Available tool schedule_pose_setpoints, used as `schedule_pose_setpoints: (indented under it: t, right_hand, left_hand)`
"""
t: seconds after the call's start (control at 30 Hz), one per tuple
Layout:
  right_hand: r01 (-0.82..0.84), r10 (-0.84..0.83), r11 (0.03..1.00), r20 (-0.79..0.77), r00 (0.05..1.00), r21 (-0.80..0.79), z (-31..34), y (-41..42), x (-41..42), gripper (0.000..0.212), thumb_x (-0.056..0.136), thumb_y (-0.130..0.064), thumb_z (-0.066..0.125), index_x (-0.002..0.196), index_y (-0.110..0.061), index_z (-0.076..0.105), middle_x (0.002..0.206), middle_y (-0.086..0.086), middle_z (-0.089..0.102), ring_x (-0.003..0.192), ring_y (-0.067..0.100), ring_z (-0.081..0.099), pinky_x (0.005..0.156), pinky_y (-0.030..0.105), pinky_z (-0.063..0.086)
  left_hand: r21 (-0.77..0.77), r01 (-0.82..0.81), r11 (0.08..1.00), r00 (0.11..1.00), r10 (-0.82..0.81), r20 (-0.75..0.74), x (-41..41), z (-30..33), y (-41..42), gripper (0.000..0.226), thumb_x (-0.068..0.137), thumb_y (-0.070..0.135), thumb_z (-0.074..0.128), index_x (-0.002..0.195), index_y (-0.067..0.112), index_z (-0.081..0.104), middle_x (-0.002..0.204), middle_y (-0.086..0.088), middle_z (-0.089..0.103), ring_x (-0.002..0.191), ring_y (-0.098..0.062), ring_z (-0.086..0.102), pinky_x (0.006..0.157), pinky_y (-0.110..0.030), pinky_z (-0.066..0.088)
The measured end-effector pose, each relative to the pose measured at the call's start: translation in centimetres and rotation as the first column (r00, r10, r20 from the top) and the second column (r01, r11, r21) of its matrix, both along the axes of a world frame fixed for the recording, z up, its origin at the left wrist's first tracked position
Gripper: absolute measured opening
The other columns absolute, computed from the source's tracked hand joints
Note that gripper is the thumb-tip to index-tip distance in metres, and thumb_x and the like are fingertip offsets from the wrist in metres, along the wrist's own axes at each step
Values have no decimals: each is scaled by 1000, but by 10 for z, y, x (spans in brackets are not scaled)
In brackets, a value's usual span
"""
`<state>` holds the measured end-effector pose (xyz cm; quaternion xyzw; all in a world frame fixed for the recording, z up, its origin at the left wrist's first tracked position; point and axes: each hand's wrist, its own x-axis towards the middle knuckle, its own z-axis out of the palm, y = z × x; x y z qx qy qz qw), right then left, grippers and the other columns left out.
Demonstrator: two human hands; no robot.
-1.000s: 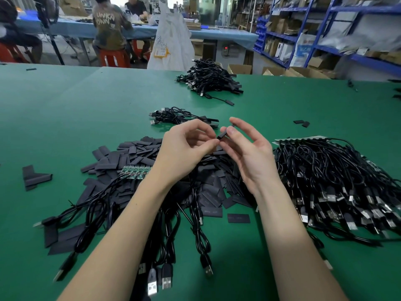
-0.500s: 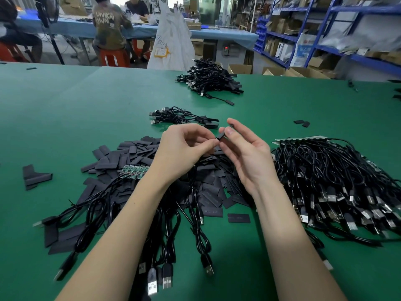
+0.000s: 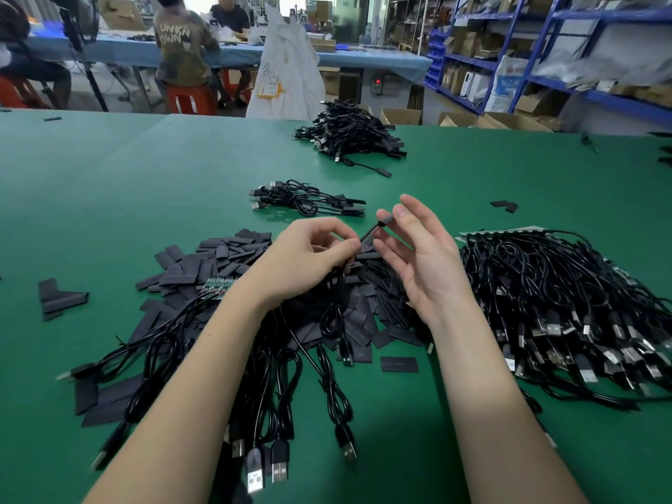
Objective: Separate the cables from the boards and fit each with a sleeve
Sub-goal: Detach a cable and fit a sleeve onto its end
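My left hand [image 3: 312, 256] pinches a thin black cable [image 3: 368, 234] just above the heap of flat black sleeves [image 3: 225, 256]. My right hand [image 3: 422, 263] is raised beside it, palm turned left and fingers spread. Its thumb and forefinger nip the cable's small grey tip [image 3: 387, 217]. The rest of this cable hangs under my left palm down to the table. A green board strip [image 3: 217, 287] lies under my left wrist, and several black USB cables [image 3: 276, 401] fan from it toward me.
A big pile of USB cables [image 3: 567, 307] on a pale board strip [image 3: 509, 231] lies at the right. A small cable bundle [image 3: 305, 199] sits ahead, with a larger pile [image 3: 352, 132] farther back. Loose sleeves [image 3: 58, 296] lie left. People sit at a far table.
My right hand has lifted slightly and spread its fingers, drawing the cable's end up and away from my left fingertips. The left hand has stayed in place.
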<state>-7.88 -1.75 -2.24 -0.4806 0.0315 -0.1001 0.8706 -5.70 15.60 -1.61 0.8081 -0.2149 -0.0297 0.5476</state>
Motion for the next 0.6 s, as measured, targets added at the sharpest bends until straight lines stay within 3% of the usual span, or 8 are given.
schedule_pose_setpoints:
  t: [0.13,0.23,0.4,0.5,0.6]
  right_hand:
    - [10,-11,999,-58,998,-30,1,-5,1,20,101,-36,60,113,-21,62,108,8,78,93,25,76,71,29,61]
    - [15,-18,1000,-105,994,-24,-1,-8,0,30,103,-42,54,122,-19,59,105,6,78,93,25,77,69,29,61]
    - [20,-27,999,-149,988,-51,-2,-12,-2,30,104,-43,51,121,-20,61,102,2,79,84,18,76,66,26,60]
    - [17,-25,999,-169,985,-51,-3,-13,-1,29,104,-41,52,118,-19,63,100,2,79,78,16,74,64,26,59]
    - [10,-20,998,-180,983,-55,-5,-13,0,28,104,-39,52,116,-18,66,96,1,79,74,14,73,63,25,59]
  left_hand:
    - [-60,-11,998,1000,10,-23,-3,6,-5,11,100,20,63,94,13,68,82,-9,69,69,-12,71,62,-28,48]
    - [-47,-49,998,998,50,24,-1,14,-5,10,100,23,63,97,15,69,95,-12,71,62,-14,70,56,-24,47]
    - [-38,-88,995,990,92,111,9,35,-2,9,99,22,64,92,19,70,76,11,67,54,-12,58,57,-26,48]
    - [117,-101,988,975,75,209,29,59,1,11,98,30,64,89,25,69,76,14,66,55,-1,54,56,-15,48]
    - [335,-192,923,934,67,350,65,80,0,12,98,30,62,88,28,68,78,12,62,57,4,54,51,-5,38]
